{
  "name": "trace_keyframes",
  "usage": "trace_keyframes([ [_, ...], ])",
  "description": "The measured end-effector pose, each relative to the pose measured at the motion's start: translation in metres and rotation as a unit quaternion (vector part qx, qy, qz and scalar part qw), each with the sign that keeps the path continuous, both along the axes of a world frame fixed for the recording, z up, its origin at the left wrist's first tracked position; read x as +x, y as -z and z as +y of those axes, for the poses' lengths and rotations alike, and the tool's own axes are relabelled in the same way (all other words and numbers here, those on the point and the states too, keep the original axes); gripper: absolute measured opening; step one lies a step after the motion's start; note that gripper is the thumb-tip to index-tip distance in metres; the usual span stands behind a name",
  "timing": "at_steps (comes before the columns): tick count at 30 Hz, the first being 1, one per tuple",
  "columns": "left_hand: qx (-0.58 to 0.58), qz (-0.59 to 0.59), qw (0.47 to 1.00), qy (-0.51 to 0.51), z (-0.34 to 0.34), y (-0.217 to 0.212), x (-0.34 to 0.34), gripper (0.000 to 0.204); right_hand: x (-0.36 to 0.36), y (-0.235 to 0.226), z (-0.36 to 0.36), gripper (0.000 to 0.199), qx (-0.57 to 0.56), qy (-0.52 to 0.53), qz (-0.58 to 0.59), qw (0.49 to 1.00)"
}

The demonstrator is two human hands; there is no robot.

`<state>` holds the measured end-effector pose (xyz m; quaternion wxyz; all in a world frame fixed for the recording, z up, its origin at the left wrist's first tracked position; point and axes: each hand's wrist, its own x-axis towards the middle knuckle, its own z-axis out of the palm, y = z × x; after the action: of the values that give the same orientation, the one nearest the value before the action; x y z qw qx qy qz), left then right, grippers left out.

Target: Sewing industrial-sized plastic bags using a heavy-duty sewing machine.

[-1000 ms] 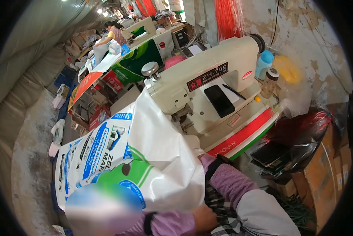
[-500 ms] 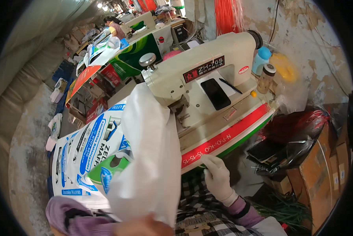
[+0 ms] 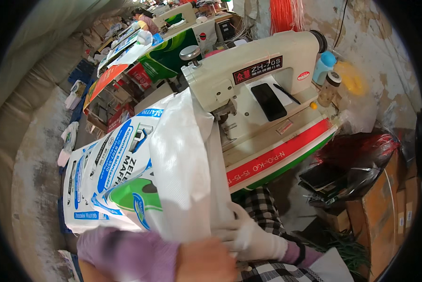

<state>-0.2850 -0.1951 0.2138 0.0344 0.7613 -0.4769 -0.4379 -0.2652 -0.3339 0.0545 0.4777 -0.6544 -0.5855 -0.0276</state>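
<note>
A large white woven sack (image 3: 183,155) with blue and green printing slopes from the work surface toward me, its upper edge beside the needle end of a cream sewing machine (image 3: 262,56). My right hand (image 3: 255,237), in a white glove, is at the sack's near right edge with its fingers closed on the material. Bare and smeared by motion, my left hand (image 3: 208,261) reaches across the front below the sack's near end. Its fingers cannot be made out. More printed sacks (image 3: 79,188) lie under this one at the left.
On the machine bed lie a black phone (image 3: 269,102) and a pen (image 3: 286,94). A blue cup (image 3: 324,66) and a lidded bottle (image 3: 329,89) stand behind them. Cardboard boxes (image 3: 378,211) are at the right. Farther back, a person (image 3: 146,21) works at another machine.
My right hand has moved from the machine table's front edge down and left onto the sack's edge. My left arm has shifted right. The whole view has shifted slightly.
</note>
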Motion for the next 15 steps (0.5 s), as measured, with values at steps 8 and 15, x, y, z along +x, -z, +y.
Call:
trace_keyframes([
  [8, 0.031, -0.148, 0.980, -0.130, 0.172, 0.242, 0.172, 0.065, -0.055, 0.063, -0.064, 0.016, -0.160, 0.039, 0.246, 0.955],
  [15, 0.254, -0.270, 0.895, -0.247, 0.208, 0.022, 0.216, 0.059, 0.066, 0.086, -0.009, 0.021, -0.094, 0.163, 0.291, 0.938],
])
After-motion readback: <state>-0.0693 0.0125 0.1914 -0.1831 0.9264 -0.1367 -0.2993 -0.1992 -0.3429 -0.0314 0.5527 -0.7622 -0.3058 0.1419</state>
